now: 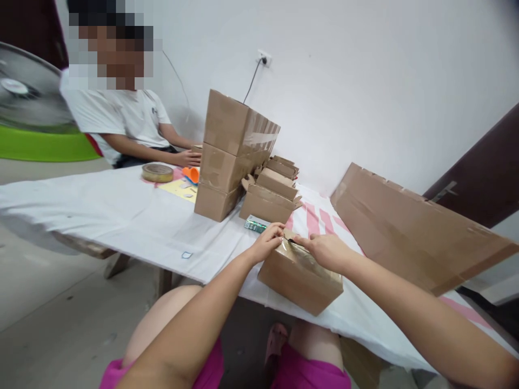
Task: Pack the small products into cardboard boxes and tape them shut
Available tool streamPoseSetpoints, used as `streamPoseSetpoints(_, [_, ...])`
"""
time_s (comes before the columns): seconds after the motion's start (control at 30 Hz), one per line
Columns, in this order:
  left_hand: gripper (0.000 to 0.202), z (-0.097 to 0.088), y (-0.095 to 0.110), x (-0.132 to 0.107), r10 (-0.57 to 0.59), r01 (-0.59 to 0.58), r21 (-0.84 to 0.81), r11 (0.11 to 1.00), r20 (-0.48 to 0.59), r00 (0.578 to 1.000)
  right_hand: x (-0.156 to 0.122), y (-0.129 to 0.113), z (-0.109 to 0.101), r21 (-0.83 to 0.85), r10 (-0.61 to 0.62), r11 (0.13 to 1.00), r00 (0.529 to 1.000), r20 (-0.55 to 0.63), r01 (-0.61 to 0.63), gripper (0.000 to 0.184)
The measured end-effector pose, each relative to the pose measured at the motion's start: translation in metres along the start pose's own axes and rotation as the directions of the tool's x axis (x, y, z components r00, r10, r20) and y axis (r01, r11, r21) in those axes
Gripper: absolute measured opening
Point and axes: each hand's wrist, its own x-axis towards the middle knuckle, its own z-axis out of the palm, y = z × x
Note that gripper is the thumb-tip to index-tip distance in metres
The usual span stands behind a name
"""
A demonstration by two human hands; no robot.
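Observation:
A taped cardboard box (300, 286) sits at the near edge of the table, in front of my knees. My right hand (328, 251) is closed over its top, index finger stretched along a thin dark tool (292, 241) whose kind is too small to make out. At the far left corner of the same box, my left hand (270, 240) has its fingertips pinched close to the tool's tip; what is between them is hidden. Clear shiny tape covers the box top. Just beyond my left hand lies a small green-and-white carton (256, 223).
Stacked cardboard boxes (219, 167) stand left of centre, beside several open-flapped boxes (267, 201). A tape roll (157, 173) and an orange object (191, 174) lie further left. A large cardboard panel (413, 227) leans at right. Across the table sits another person (130, 119), hands on a box.

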Motion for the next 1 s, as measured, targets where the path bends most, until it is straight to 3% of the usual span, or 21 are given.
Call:
streamPoseSetpoints(0.43, [0.007,-0.001,0.002,0.000,-0.011,0.011,0.014,1.000,0.005,1.000,-0.018,0.016,0.025,0.027,0.007,1.000,1.000,0.002,-0.007,0.051])
streamPoseSetpoints(0.87, [0.010,-0.001,-0.001,0.002,-0.024,0.024,0.005,1.000,0.013,1.000,-0.076,0.036,0.038,0.068,0.131,0.988,0.983,0.125,-0.140,0.051])
streamPoseSetpoints(1.0, [0.009,-0.001,0.000,0.002,-0.026,0.026,0.009,1.000,0.009,1.000,-0.092,0.042,0.044,0.145,0.154,0.976,0.984,0.086,-0.166,0.047])
